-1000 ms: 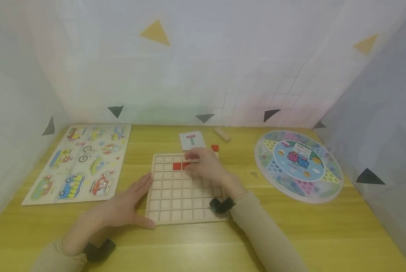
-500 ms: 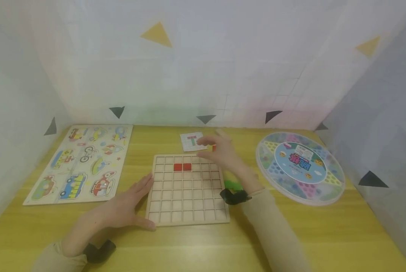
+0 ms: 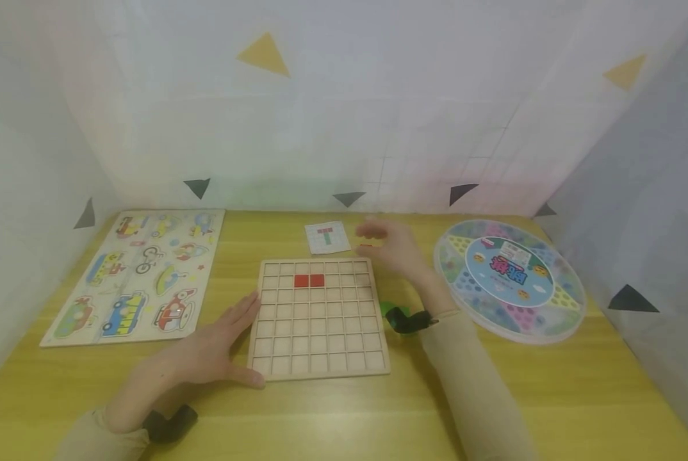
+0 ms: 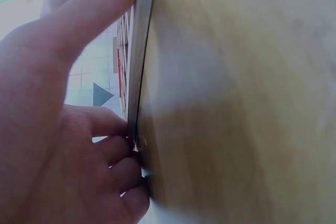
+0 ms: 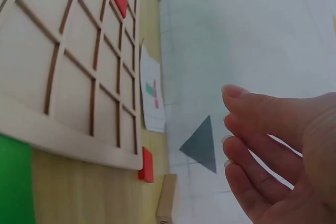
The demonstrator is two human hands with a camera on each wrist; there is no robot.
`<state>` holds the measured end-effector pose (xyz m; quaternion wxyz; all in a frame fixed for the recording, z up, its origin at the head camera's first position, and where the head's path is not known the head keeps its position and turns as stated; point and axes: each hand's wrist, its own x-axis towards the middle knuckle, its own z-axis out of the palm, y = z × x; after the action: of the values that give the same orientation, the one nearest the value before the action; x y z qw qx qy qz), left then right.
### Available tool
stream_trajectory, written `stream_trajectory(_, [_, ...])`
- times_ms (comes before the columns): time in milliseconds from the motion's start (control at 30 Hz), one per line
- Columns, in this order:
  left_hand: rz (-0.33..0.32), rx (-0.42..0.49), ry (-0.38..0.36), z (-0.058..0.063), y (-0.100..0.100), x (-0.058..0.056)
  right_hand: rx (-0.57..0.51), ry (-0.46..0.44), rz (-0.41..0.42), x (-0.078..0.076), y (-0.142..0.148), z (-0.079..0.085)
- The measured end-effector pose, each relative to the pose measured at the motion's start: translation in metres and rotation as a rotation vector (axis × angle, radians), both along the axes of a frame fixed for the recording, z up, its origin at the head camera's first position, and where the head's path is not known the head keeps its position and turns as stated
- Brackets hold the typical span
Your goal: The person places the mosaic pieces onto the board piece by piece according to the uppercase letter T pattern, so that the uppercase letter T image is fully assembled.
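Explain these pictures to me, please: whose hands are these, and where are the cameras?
No robot here: a person works with bare hands. The widest picture is from a camera on the head; the other two, from cameras on the wrists. On the wood-grain table lie a grid board with two red square tiles in it, a T-pattern card, a vehicle puzzle board and a round Chinese checkers set. The left hand rests against the grid board's left edge. The right hand holds nothing; near it lies a loose red tile.

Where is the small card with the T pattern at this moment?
In the head view, the card lies just beyond the grid board, to the left of the right hand.
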<state>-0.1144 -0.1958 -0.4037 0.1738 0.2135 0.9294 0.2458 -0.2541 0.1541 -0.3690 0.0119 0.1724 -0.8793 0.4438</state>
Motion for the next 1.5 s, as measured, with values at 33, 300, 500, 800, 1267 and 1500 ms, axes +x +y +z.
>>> stream_trajectory(33, [0.0, 0.0, 0.002, 0.0, 0.0, 0.0, 0.0, -0.004, -0.002, -0.001, 0.001, -0.001])
stream_trajectory(300, [-0.005, -0.007, 0.017, -0.001, 0.0, 0.0, 0.01, -0.05, -0.037, -0.009, 0.007, -0.015])
stream_trajectory(500, [-0.003, -0.004, 0.014, -0.001, 0.0, 0.001, 0.036, -0.106, -0.05, -0.015, 0.012, -0.024])
stream_trajectory(800, [0.009, -0.003, -0.015, 0.003, 0.002, 0.001, 0.056, -0.128, -0.062, -0.021, 0.017, -0.033])
stream_trajectory(1267, [0.006, -0.014, -0.024, 0.003, 0.002, 0.0, 0.168, -0.075, -0.026, -0.027, 0.023, -0.043])
stream_trajectory(1500, [0.012, -0.024, -0.019, 0.003, 0.002, 0.0, 0.18, -0.069, -0.038, -0.027, 0.023, -0.044])
